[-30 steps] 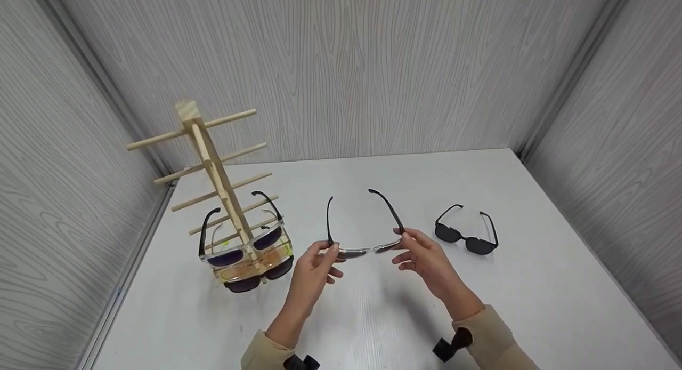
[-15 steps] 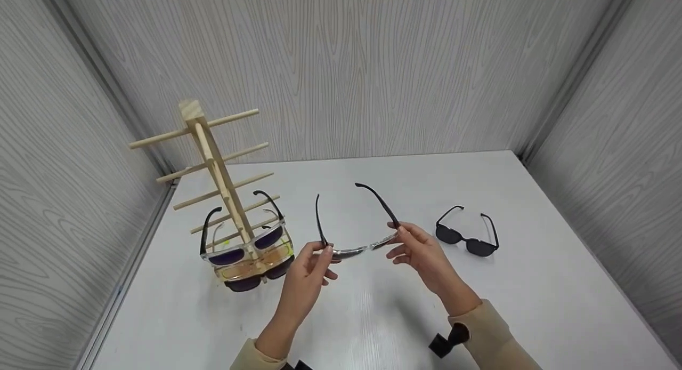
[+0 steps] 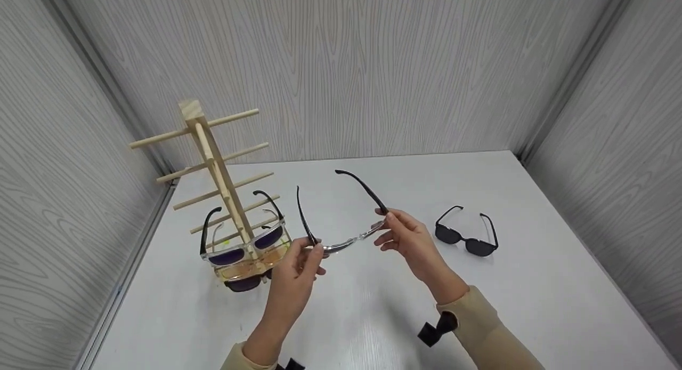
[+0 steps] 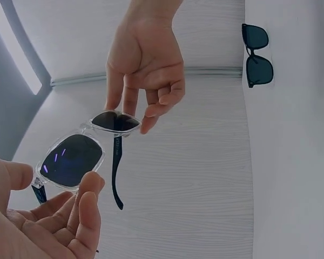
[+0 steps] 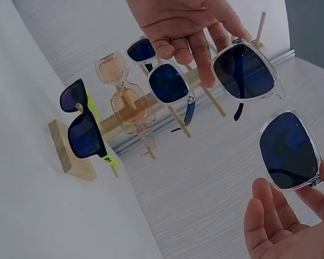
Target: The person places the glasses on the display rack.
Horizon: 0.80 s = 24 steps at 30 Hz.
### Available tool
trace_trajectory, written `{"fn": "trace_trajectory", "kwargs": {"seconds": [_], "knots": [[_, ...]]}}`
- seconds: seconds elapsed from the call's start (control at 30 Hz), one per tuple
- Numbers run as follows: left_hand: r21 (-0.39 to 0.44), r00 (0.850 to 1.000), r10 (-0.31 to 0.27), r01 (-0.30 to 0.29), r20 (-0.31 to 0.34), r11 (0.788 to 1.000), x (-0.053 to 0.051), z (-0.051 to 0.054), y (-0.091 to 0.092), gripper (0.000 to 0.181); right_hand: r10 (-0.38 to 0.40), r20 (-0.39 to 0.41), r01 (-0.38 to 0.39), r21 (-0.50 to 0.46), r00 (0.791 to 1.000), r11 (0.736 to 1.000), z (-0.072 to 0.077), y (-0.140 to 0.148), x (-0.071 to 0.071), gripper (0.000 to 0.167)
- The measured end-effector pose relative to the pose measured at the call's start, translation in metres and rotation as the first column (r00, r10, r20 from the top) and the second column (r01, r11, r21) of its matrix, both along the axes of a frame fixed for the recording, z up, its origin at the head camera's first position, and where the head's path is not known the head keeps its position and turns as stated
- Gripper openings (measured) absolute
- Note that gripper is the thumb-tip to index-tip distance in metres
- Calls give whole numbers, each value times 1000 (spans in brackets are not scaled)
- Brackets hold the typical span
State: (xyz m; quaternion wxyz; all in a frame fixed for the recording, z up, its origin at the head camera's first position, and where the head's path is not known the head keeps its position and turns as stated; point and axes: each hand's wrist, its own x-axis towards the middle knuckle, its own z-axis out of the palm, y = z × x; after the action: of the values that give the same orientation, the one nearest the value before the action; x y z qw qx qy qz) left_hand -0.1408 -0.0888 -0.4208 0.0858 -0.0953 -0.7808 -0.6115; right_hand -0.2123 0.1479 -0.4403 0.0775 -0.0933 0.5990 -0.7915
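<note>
Clear-framed sunglasses point(image 3: 341, 247) with dark lenses and black temples are held above the table, temples unfolded and pointing away. My left hand point(image 3: 292, 278) pinches their left hinge corner between thumb and fingers; my right hand point(image 3: 416, 248) pinches the right corner, slightly higher. The left wrist view shows the same pair point(image 4: 73, 160) from the front, tilted. Left of them stands a wooden rack point(image 3: 219, 183) with pegs; its lower part carries a clear-framed pair with dark lenses point(image 3: 227, 257), an orange-lensed pair point(image 5: 130, 108) and a black pair point(image 5: 84, 135) with yellow-green temples.
Black sunglasses point(image 3: 463, 241) lie on the white table point(image 3: 538, 284) to the right, temples unfolded. Wood-grain panels point(image 3: 373, 71) enclose the table at the back and both sides. The rack's upper pegs stick out sideways, bare.
Both hands have moved left toward the rack with the held sunglasses, the right hand also rising a little. The glasses now tilt more, right end up. The rack and the pair on the table have stayed put.
</note>
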Motion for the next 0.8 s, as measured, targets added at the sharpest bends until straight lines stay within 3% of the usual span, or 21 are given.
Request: {"fn": "trace_trajectory", "kwargs": {"seconds": [0.47, 0.8], "knots": [[17, 994, 96, -95, -57, 995, 12, 14, -10, 29, 81, -61, -80, 18, 995, 997, 18, -25, -9, 36], [62, 986, 156, -152, -56, 986, 16, 21, -22, 25, 126, -67, -125, 22, 990, 992, 29, -42, -14, 35]]}}
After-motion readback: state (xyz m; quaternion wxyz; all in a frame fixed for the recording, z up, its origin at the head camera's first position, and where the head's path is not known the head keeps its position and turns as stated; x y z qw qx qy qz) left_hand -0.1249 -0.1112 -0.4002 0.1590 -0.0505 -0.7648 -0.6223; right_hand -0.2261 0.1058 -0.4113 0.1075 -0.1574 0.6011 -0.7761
